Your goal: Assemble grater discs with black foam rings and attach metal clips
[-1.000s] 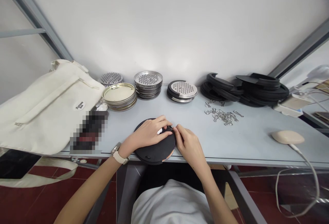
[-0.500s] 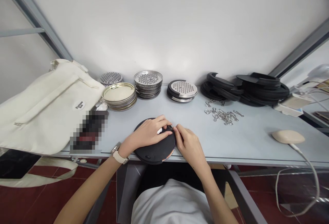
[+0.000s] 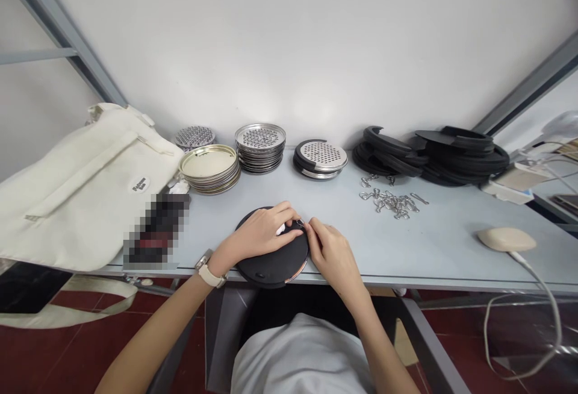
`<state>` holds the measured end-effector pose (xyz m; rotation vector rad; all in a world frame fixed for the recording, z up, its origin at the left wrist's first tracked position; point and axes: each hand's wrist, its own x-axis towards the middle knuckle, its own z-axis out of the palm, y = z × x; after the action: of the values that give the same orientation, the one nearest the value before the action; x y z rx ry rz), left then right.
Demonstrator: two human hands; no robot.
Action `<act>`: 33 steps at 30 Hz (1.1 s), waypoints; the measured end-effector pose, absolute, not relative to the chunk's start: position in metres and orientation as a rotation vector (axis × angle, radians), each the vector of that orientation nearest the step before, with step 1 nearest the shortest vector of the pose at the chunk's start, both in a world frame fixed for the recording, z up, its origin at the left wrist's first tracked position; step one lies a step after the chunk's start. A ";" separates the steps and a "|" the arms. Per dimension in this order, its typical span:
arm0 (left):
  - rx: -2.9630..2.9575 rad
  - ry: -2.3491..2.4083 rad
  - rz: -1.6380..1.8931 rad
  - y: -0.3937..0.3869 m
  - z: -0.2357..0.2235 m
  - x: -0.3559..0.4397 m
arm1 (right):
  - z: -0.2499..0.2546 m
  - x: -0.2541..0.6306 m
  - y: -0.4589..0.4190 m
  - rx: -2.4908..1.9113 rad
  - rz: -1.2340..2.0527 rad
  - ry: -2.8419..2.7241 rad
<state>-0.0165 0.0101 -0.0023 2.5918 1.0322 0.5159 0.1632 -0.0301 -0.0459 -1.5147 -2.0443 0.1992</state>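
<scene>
A round black disc (image 3: 275, 261) with a shiny metal rim lies at the near edge of the grey table (image 3: 451, 249). My left hand (image 3: 262, 232) rests on top of it, fingers curled and pressing on its upper right part, with a small white bit showing under the fingers. My right hand (image 3: 329, 250) is at the disc's right edge, thumb and forefinger pinched on a small metal hook (image 3: 300, 223) at the rim. The two hands' fingertips nearly touch there.
At the back stand stacks of perforated metal discs (image 3: 261, 147), gold-rimmed lids (image 3: 210, 168), a black-ringed strainer (image 3: 320, 159) and black rubber rings (image 3: 428, 156). Loose metal hooks (image 3: 391, 201) lie right of centre. A cream bag (image 3: 81, 189) fills the left; a beige mouse (image 3: 506, 238) lies right.
</scene>
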 end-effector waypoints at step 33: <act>2.578 1.011 0.529 0.010 -0.001 -0.017 | -0.044 0.162 -0.030 -1.524 0.246 -1.982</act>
<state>-0.0168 0.0100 -0.0010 2.5775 1.0105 0.5288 0.1617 -0.0304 -0.0436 -1.5240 -1.9818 0.2460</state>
